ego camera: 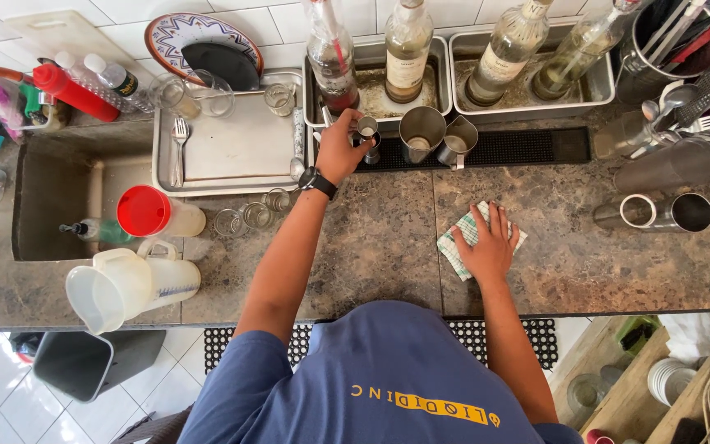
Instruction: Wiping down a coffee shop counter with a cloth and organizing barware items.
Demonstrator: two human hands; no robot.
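My left hand, with a black watch on the wrist, reaches to the back of the stone counter. Its fingers close around a small metal jigger at the left end of the black bar mat. A second small jigger stands right beside it. My right hand lies flat, fingers spread, on a green-and-white checked cloth on the counter nearer to me. Two metal pitchers stand on the mat just right of the jigger.
Several glass bottles stand in metal trays along the back wall. To the left are a metal drying tray, small glasses, a sink, a red-lidded container and a plastic jug. Metal shakers and cutlery lie on the right.
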